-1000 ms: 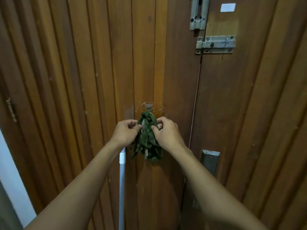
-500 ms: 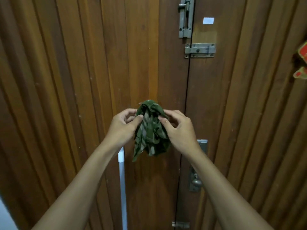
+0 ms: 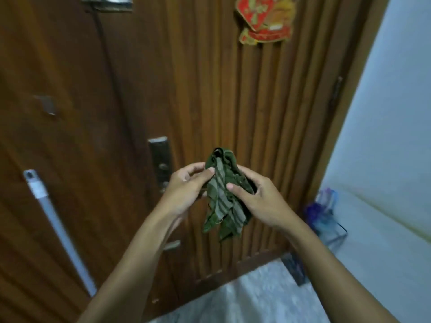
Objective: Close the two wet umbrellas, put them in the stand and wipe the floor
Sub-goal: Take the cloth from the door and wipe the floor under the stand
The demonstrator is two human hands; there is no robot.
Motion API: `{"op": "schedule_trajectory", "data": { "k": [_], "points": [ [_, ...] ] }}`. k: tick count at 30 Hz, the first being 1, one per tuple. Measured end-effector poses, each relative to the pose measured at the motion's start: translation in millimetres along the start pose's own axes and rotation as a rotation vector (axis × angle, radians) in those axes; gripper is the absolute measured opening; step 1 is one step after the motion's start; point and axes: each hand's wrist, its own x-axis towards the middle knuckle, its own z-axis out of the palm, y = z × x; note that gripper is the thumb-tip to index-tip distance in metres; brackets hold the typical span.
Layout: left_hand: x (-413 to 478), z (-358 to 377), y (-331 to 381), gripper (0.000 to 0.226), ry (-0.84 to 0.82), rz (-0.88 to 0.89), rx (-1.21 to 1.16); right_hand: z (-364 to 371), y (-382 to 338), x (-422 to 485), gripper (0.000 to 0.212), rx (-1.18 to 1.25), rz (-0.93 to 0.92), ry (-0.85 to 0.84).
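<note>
Green cloth point(image 3: 220, 201), bunched, pinched in left hand point(image 3: 186, 187) and right hand point(image 3: 258, 201); spread flat before wiping floor point(image 3: 256, 297), wet spots unclear in blur.

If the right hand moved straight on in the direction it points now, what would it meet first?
Probably the left hand, just past the green cloth that the right hand itself grips. The wooden door lies behind them, though depth is unclear.
</note>
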Motion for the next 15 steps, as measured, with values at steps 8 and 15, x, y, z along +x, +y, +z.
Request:
{"op": "schedule_trajectory", "data": {
  "k": [8, 15],
  "points": [
    [-2, 201, -73, 0.018, -0.286, -0.096, 0.18, -163, 92, -118, 0.033, -0.08, 0.205, 0.244],
    [28, 325, -151, 0.014, -0.314, -0.135, 0.218, -242, 167, -167, 0.046, -0.15, 0.367, 0.259]
  ]
}}
